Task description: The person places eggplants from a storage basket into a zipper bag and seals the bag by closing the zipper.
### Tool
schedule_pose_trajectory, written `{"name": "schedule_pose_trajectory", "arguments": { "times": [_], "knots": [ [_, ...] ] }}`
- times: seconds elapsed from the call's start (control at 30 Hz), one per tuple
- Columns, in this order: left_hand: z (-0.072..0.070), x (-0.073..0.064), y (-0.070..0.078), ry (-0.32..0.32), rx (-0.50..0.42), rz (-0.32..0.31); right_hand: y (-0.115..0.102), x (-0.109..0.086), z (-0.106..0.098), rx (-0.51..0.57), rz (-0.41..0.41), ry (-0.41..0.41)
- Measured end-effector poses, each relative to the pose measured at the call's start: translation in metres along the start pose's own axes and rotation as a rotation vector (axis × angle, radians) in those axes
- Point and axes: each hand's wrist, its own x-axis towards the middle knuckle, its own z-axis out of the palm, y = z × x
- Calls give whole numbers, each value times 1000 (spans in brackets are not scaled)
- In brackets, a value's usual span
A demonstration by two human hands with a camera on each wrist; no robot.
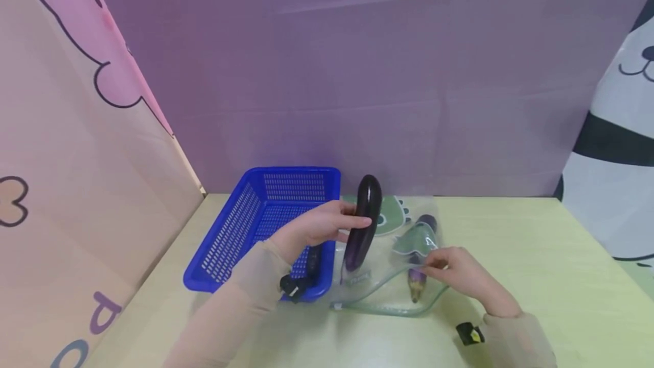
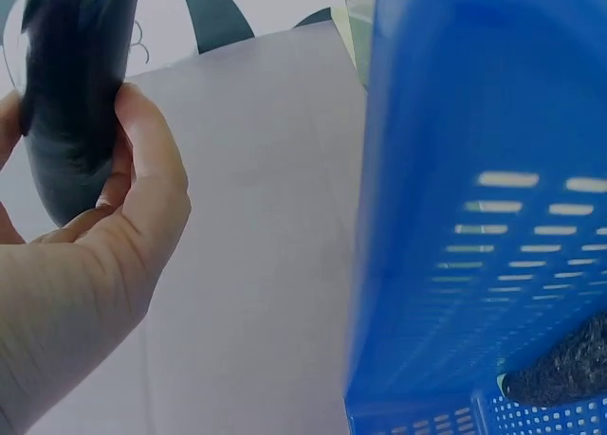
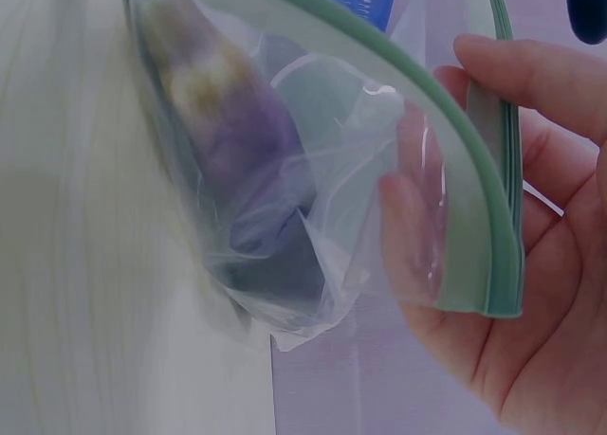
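Observation:
In the head view my left hand (image 1: 329, 223) grips a dark purple eggplant (image 1: 369, 203) round its middle, tilted upright above a clear zip bag (image 1: 380, 294). The left wrist view shows thumb and fingers curled about this eggplant (image 2: 71, 94). My right hand (image 1: 457, 271) pinches the bag's green zip edge, and its mouth gapes. Close up, the right wrist view has the green zip strip (image 3: 474, 217) between thumb and fingers. Inside the bag lies another eggplant (image 1: 416, 283), its pale stem end toward the mouth.
Left of the bag stands a blue perforated basket (image 1: 219, 249). A dark, rough-skinned vegetable (image 2: 560, 364) lies in it, partly hidden by my left arm in the head view. A purple backdrop (image 1: 383, 84) rises behind the pale yellow table (image 1: 511, 254).

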Motion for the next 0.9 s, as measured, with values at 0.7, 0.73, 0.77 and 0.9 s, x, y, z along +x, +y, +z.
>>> {"name": "schedule_pose_trajectory", "arguments": {
  "times": [0.7, 0.73, 0.77, 0.9],
  "knots": [
    [41, 0, -6, -38, 138, -4, 0, 0, 0, 9, -27, 1],
    [43, 0, -7, -42, 152, -2, 0, 0, -1, 8, -28, 2],
    [45, 0, -8, -45, 161, -1, 0, 0, -1, 6, -31, 3],
    [52, 1, -12, -48, 210, 2, 0, 0, 0, 9, -44, 12]
  ]
}}
